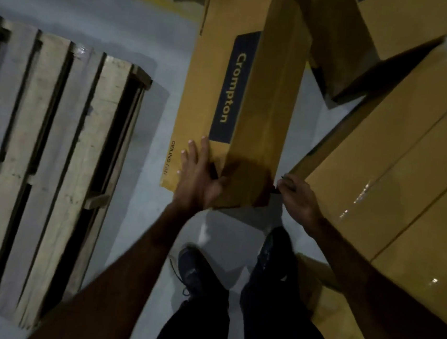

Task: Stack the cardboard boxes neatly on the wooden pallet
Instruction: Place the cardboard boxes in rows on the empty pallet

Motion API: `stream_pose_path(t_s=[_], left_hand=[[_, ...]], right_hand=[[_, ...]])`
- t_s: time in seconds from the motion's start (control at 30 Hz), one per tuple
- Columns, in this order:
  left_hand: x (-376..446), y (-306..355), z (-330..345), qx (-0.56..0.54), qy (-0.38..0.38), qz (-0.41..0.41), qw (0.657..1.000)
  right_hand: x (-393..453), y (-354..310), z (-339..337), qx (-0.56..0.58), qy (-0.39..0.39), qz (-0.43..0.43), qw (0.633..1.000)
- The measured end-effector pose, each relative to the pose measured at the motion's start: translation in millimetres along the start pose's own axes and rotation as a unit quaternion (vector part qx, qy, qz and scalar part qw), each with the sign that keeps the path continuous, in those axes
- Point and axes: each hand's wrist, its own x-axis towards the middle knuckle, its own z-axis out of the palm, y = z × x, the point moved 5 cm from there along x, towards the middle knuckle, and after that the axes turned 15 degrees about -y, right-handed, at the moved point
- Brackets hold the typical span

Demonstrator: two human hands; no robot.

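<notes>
Beside the pallet point(54, 153), hands flank the Crompton box point(210, 99); taped boxes point(407, 173) crowd right.

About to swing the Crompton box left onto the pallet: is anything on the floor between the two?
Nothing visible. Only bare grey floor lies between the Crompton box and the wooden pallet. The other cardboard boxes sit on the right, away from that path. The pallet's visible slats carry nothing.

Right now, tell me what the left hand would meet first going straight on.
The left hand already lies flat on the long Crompton box; its fingers would simply slide up that face.
</notes>
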Motion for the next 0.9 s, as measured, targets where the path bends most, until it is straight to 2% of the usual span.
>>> stream_pose_path(t_s=[0.13,0.27,0.37,0.47,0.6,0.7,0.8,0.9], left_hand=[[1.1,-61.4,-60.7,-0.094,0.043,-0.015,0.994],[4.6,-110.7,-87.2,-0.169,0.035,-0.058,0.983],[14.6,-140.3,-77.8,-0.217,0.010,-0.083,0.973],[9.2,-156.4,-61.5,-0.266,0.004,-0.093,0.959],[-26.1,-148.4,-50.2,-0.327,-0.002,-0.066,0.943],[-68.4,-127.9,-59.9,-0.401,-0.002,-0.056,0.914],[-117.6,-99.9,-79.0,-0.475,0.010,-0.041,0.879],[-188.2,-60.4,-107.4,-0.494,0.032,-0.014,0.869]], right_hand=[[34.2,-4.6,36.1,0.040,0.003,0.013,0.999],[65.8,-17.0,76.3,0.040,-0.018,0.017,0.999],[82.8,-13.7,104.8,0.095,-0.038,-0.049,0.994],[66.6,-22.0,114.6,0.125,-0.007,-0.110,0.986],[19.2,-30.9,102.7,0.110,0.021,-0.126,0.986],[-26.7,-51.4,85.8,0.102,0.005,-0.121,0.987],[-82.1,-90.8,63.9,0.117,-0.002,-0.107,0.987],[-148.6,-148.2,51.5,0.110,0.019,-0.116,0.987]])
